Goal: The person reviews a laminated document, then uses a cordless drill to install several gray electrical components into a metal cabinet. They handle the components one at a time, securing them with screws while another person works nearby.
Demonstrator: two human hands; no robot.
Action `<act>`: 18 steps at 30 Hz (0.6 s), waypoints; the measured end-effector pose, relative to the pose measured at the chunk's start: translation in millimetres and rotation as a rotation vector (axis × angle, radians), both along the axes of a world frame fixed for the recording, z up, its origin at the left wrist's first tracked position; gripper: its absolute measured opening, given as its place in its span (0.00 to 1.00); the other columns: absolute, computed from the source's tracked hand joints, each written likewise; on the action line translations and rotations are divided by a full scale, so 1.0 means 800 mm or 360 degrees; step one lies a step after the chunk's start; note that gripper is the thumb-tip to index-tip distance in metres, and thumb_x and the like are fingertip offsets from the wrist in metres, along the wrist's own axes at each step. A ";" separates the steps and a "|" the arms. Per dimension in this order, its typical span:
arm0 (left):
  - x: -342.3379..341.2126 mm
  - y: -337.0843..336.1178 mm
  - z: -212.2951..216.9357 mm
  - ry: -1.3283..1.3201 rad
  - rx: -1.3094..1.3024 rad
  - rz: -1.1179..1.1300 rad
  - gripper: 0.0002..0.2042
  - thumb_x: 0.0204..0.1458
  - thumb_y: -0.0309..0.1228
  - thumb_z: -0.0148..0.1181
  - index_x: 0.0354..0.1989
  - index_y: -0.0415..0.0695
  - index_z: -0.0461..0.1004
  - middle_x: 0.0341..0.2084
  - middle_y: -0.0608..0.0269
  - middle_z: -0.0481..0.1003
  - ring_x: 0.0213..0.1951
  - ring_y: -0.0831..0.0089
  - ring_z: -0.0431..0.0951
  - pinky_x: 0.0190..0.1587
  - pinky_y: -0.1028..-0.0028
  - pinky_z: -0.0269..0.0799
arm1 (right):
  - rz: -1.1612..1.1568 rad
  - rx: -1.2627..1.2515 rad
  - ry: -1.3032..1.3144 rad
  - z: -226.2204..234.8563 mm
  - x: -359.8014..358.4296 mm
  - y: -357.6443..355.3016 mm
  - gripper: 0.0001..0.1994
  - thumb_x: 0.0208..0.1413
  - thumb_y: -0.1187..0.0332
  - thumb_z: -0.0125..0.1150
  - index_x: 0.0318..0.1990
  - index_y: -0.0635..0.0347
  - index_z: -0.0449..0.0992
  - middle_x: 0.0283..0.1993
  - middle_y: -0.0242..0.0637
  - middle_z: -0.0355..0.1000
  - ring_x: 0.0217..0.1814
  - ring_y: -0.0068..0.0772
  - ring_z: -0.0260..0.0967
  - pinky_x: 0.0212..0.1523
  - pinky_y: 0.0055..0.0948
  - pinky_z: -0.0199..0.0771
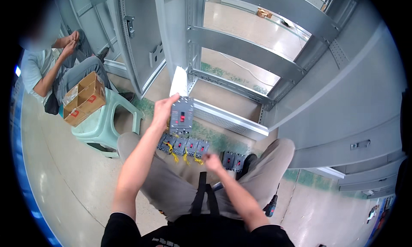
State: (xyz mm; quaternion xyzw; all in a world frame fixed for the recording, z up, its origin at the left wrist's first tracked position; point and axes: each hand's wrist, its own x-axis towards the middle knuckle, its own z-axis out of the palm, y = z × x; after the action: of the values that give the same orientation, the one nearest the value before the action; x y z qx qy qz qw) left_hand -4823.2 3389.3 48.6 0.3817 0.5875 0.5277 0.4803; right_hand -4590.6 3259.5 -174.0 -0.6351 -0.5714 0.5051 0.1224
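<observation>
A seated person, seen from above, works at a grey metal cabinet frame point(244, 46). In front of the frame's lower left corner, the left hand point(163, 111) has its grip on the upper left edge of a dark grey circuit breaker point(182, 114) with a red switch, raised above the floor. A white sheet point(179, 83) shows just beyond that breaker, toward the frame. The right hand point(213, 162) is nearer the person than the frame, fingers curled; it is blurred, so I cannot tell whether its grip holds anything. On the floor before the frame lie a row of similar breakers point(191, 145) with yellow wires point(186, 158), and 2 more breakers point(228, 158) farther right. Left of the frame, a co-worker point(36, 68) sits behind a pale green stool point(96, 123) bearing a cardboard box point(92, 102).
</observation>
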 end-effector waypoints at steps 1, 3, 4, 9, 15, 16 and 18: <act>0.018 -0.007 -0.007 0.0094 0.0018 -0.0091 0.30 0.47 0.49 0.68 0.39 0.26 0.78 0.30 0.53 0.80 0.33 0.72 0.78 0.37 0.73 0.72 | -0.0233 0.0128 0.0451 0.031 0.015 0.016 0.21 0.65 0.56 0.50 0.48 0.68 0.77 0.45 0.42 0.79 0.49 0.35 0.75 0.54 0.34 0.71; 0.029 -0.033 -0.010 0.0213 0.0012 -0.0167 0.28 0.47 0.49 0.68 0.34 0.28 0.79 0.26 0.56 0.79 0.29 0.74 0.77 0.34 0.73 0.71 | -0.0386 -0.0081 0.1290 0.156 0.007 0.027 0.35 0.65 0.43 0.46 0.65 0.66 0.61 0.63 0.46 0.66 0.65 0.37 0.63 0.62 0.41 0.64; 0.040 -0.037 -0.015 0.0151 -0.0008 -0.0219 0.27 0.47 0.49 0.67 0.33 0.28 0.79 0.26 0.57 0.79 0.29 0.74 0.77 0.33 0.73 0.71 | -0.0374 -0.0025 0.1535 0.189 0.007 0.027 0.36 0.64 0.42 0.47 0.67 0.65 0.58 0.66 0.45 0.63 0.67 0.36 0.59 0.63 0.39 0.61; 0.064 -0.059 -0.037 -0.0053 -0.0104 -0.0291 0.27 0.48 0.49 0.67 0.34 0.28 0.79 0.27 0.56 0.79 0.28 0.75 0.77 0.32 0.74 0.72 | -0.0384 0.0116 0.1308 0.210 -0.014 0.011 0.43 0.60 0.46 0.57 0.70 0.69 0.49 0.65 0.49 0.62 0.65 0.39 0.61 0.61 0.32 0.62; 0.080 -0.063 -0.045 0.0086 -0.0201 -0.0431 0.29 0.49 0.51 0.66 0.36 0.27 0.79 0.29 0.54 0.79 0.30 0.75 0.77 0.33 0.74 0.71 | -0.0387 -0.0189 0.1615 0.159 -0.007 -0.004 0.27 0.63 0.50 0.54 0.60 0.62 0.66 0.59 0.37 0.67 0.59 0.32 0.66 0.56 0.38 0.72; 0.080 -0.061 -0.048 0.0093 -0.0195 -0.0436 0.31 0.49 0.52 0.66 0.36 0.27 0.79 0.30 0.54 0.79 0.30 0.74 0.77 0.33 0.73 0.71 | -0.0379 -0.0166 0.1687 0.155 -0.007 -0.003 0.27 0.63 0.50 0.55 0.59 0.62 0.66 0.58 0.37 0.68 0.59 0.31 0.66 0.55 0.37 0.72; 0.077 -0.051 -0.044 0.0272 -0.0182 -0.0473 0.32 0.49 0.54 0.65 0.36 0.27 0.79 0.29 0.55 0.79 0.30 0.74 0.77 0.35 0.72 0.71 | -0.0443 -0.0149 0.1827 0.143 -0.011 0.001 0.26 0.63 0.50 0.55 0.59 0.62 0.67 0.57 0.37 0.69 0.57 0.31 0.68 0.52 0.35 0.73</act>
State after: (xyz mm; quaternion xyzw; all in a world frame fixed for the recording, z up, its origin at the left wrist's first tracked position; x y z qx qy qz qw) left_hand -4761.4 3348.8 13.7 0.4798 0.5924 0.3824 0.5221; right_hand -4599.7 3260.7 -59.4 -0.3339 -0.3023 0.7718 0.4488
